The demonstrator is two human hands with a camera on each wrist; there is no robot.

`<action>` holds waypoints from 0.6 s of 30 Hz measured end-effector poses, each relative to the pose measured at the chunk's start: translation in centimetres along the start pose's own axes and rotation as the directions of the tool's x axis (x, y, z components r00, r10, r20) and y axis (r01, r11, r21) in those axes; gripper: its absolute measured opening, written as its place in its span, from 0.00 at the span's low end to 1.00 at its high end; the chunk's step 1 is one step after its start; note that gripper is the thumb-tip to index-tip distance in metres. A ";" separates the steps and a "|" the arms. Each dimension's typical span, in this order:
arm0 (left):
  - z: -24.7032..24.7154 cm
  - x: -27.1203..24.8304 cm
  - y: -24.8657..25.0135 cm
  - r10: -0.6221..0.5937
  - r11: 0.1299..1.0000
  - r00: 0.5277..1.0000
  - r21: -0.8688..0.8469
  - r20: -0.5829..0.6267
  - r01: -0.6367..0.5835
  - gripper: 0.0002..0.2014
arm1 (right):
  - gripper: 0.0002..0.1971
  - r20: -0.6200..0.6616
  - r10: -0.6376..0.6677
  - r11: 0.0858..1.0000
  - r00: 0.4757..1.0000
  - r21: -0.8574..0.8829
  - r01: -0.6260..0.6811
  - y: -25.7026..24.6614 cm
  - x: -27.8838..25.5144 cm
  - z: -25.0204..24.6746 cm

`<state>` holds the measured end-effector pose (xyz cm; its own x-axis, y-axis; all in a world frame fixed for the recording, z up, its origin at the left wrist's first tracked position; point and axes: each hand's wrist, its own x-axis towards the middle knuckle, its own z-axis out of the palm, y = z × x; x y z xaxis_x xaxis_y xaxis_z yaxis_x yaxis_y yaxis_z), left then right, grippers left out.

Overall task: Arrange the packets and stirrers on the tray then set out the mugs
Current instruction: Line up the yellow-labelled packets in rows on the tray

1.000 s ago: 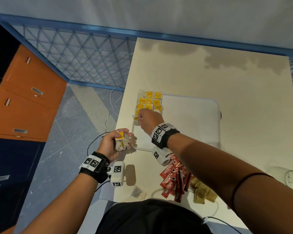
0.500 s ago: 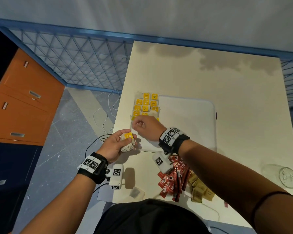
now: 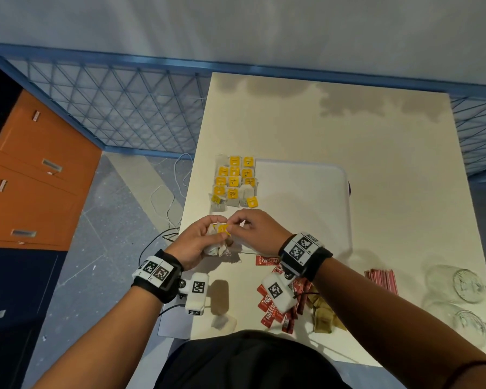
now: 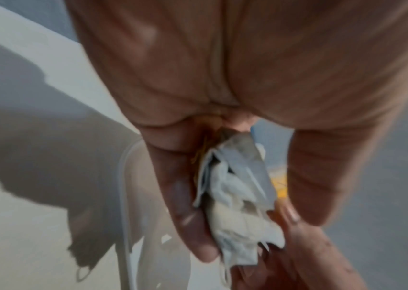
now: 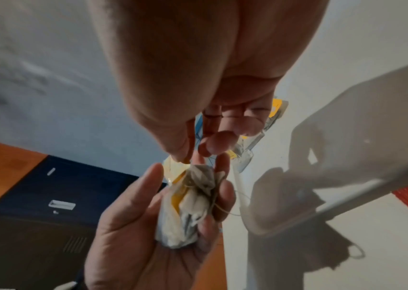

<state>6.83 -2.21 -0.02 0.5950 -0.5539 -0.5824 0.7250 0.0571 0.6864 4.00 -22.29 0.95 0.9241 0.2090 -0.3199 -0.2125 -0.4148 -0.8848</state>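
The left hand's fingers [image 5: 222, 168] curl round a crumpled bunch of tea bags [image 3: 218, 242], thumb on one side and fingertips on the other, so the bunch sits in the cupped palm; the right wrist view shows this from below, with the bunch of tea bags [image 5: 187, 208] and loose strings hanging out of it. The left hand [image 3: 192, 244] is just left of the frame's centre in the head view, over the near left corner of the white tray [image 3: 306, 209]. The right hand [image 3: 254, 230] meets it from the right, thumb and forefinger pinched on a yellow tag [image 3: 223, 228] at the top of the bunch, the other fingers loosely bent. Above the hands in the frame, rows of tea bags with yellow tags [image 3: 235, 181] lie along the left edge of the tray, the nearest ones slightly askew. Below the right wrist, toward the lower centre, red coffee sachets [image 3: 272, 313] lie in a loose heap on the pale table [image 3: 320, 122], with brown packets [image 3: 324, 315] just to their right. Further right lies a bundle of red stirrers [image 3: 382, 280], and at the lower right edge two clear glass mugs [image 3: 458, 287] lie on their sides. The left wrist view is blurred, showing the bunch of tea bags [image 4: 237, 198] between the fingers
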 end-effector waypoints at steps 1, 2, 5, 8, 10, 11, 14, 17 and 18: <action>0.3 -0.1 0.2 -0.014 0.999 1.000 -0.037 0.004 0.015 0.19 | 0.05 -0.012 0.009 0.999 1.000 0.036 -0.009 -0.1 -0.2 -0.1; 0.5 -0.1 0.5 -0.031 0.997 0.999 -0.070 0.009 0.031 0.17 | 0.05 -0.023 0.023 0.996 0.999 0.082 -0.021 -0.4 -0.4 -0.2; 0.8 -0.2 0.7 -0.083 0.988 0.996 -0.124 0.036 0.087 0.20 | 0.05 -0.050 0.058 0.975 0.997 0.219 -0.046 -0.9 -1.3 -0.9; 1.0 0.2 0.4 -0.089 0.985 0.994 -0.144 0.057 0.096 0.25 | 0.05 -0.082 0.036 0.944 0.996 0.330 -0.007 -0.9 -2.2 -1.3; 1.4 0.3 0.2 -0.062 0.990 0.997 -0.124 0.043 0.067 0.20 | 0.06 -0.105 0.015 0.928 0.994 0.372 0.025 -0.6 -2.5 -1.5; 1.5 0.4 0.1 -0.042 0.994 0.998 -0.102 0.041 0.046 0.17 | 0.07 -0.113 0.015 0.920 0.993 0.391 0.031 -0.5 -2.6 -1.6; 1.9 0.6 -0.2 0.008 0.999 0.998 -0.042 0.068 -0.005 0.12 | 0.06 -0.135 0.048 0.891 0.990 0.454 0.018 -0.5 -2.9 -1.7; 2.4 0.6 -0.2 0.021 0.999 0.998 -0.028 0.060 -0.019 0.18 | 0.06 -0.156 0.092 0.875 0.984 0.484 -0.005 -0.5 -3.2 -1.5; 2.6 0.6 -0.1 0.032 0.999 0.998 -0.023 0.062 -0.031 0.22 | 0.05 -0.178 0.112 0.877 0.978 0.481 -0.013 -0.5 -3.3 -1.4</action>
<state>6.25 -4.71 0.67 0.5953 -0.6020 -0.5322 0.7144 0.0933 0.6935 1.52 -23.97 2.93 0.9363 0.0005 -0.3513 -0.3507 0.0595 -0.9346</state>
